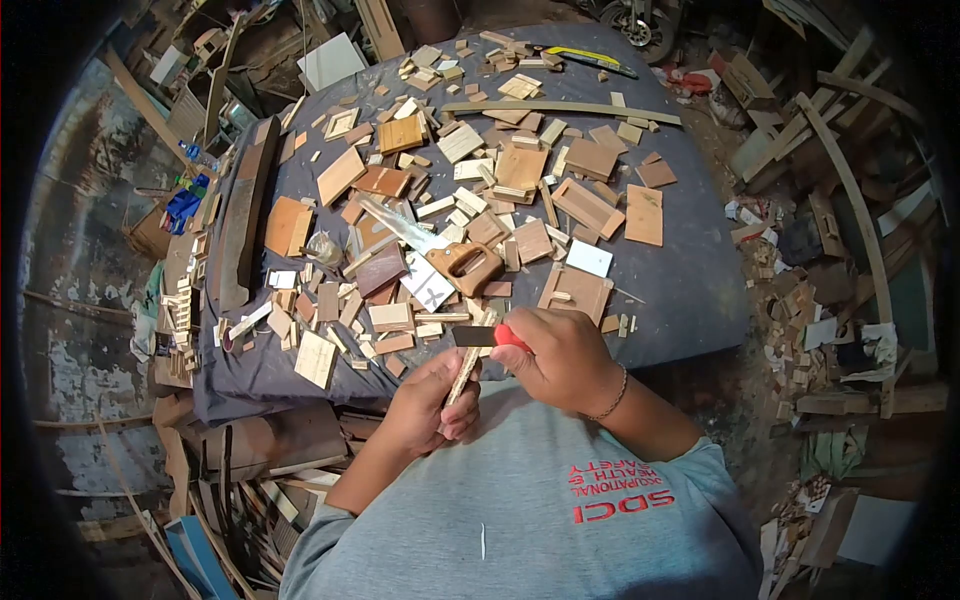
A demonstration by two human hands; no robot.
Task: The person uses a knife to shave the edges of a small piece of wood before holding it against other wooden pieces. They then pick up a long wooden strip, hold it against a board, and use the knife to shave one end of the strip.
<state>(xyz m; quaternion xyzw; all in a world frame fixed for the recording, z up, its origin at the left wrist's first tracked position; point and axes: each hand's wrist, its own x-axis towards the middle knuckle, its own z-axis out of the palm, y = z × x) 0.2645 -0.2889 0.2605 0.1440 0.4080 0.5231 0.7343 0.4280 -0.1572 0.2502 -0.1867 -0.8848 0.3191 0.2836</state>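
Observation:
My left hand (432, 402) is closed around a narrow, light wooden strip (463, 376), held upright at a slight tilt near my chest. In my right hand (560, 362), just to the right, is the red handle (511, 337) of a tool with a flat dark blade (474, 337). The blade lies across the upper part of the strip. Beyond my hands, a handsaw with a wooden handle (466, 264) rests on the wood pieces, its blade (400, 223) pointing to the upper left. A white piece with a dark X mark (430, 291) lies beside the saw handle.
Many small wood blocks and offcuts cover the dark cloth (676, 300) on the table. A long thin strip (570, 108) and a yellow-edged tool (590, 60) lie at the far side. A long dark board (248, 215) runs along the left edge. Scrap wood surrounds the table.

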